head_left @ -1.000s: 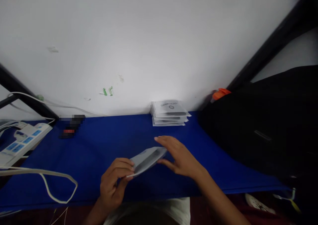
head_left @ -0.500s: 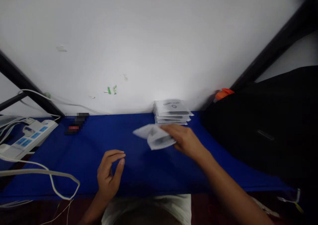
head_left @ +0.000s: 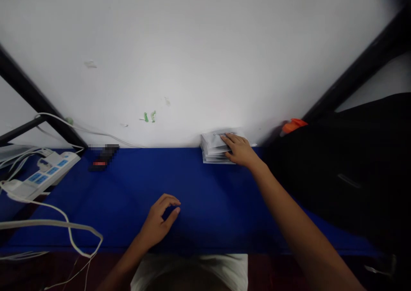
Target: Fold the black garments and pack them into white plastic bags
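A stack of white packets [head_left: 213,147] lies on the blue table [head_left: 128,184] against the white wall. My right hand [head_left: 239,150] reaches far forward and rests flat on top of that stack, fingers stretched out over the top packet. My left hand [head_left: 159,222] hovers low over the near middle of the table, fingers loosely curled and apart, with nothing in it.
A white power strip [head_left: 40,177] with blue sockets and loose white cables [head_left: 64,231] sit at the left. A small dark object [head_left: 102,156] lies near the wall. A large black bag [head_left: 346,171] fills the right side, an orange item [head_left: 293,125] behind it.
My right hand took the packet from my left hand, carried it away to the stack by the wall and laid it on top. My left hand let go and stayed near.
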Motion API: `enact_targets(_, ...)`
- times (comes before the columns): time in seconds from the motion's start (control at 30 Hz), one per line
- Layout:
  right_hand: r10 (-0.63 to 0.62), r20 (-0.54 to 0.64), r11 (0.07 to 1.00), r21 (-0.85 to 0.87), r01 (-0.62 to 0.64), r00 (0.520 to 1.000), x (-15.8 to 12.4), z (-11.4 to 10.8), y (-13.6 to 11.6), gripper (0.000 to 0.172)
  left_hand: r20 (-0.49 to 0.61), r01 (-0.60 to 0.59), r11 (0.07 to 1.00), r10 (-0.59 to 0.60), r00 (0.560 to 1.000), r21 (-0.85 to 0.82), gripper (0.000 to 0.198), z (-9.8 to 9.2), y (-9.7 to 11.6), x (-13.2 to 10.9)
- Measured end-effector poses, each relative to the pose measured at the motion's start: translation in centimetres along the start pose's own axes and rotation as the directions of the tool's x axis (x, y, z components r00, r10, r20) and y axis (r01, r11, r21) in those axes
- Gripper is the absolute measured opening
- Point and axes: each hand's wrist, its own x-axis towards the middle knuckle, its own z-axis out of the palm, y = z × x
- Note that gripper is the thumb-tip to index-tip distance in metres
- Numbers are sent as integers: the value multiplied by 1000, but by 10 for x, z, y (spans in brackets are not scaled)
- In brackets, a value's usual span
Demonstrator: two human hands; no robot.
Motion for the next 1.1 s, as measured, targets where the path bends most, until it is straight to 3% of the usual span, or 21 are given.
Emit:
enact_targets(0.17,-11,-104,999,43,15,995,-5,-11,-11,66,179,5,996,-20,984,85,20,0,-6,21)
enact_targets(0.27,-33,-250,992,109,62,968,-15,-15,-44,62,229,-43,983,0,974,181,24,2,-15,45)
enact_targets(0.37,-105,-336,946,258,199,936,-26,-10,-89,51,231,-86,942,9,973,325,28,5,-30,74)
enact_targets(0.47,-235,-264,860,391,326,935,-32,4,-125,44,227,-100,906,4,974,411,34,7,-48,101)
enact_targets(0.57,-304,-136,827,455,332,943,-34,24,-137,44,265,-127,885,4,964,447,54,7,-63,116)
enact_targets(0.67,-276,-45,828,496,261,960,-37,43,-134,49,318,-157,872,1,948,463,69,7,-72,118)
enact_targets(0.8,-171,15,825,549,135,985,-43,59,-130,56,337,-177,840,-7,942,513,69,10,-79,112)
enact_targets(1.1,-120,51,773,631,61,992,-43,65,-126,53,330,-166,834,-21,944,526,70,10,-79,111)
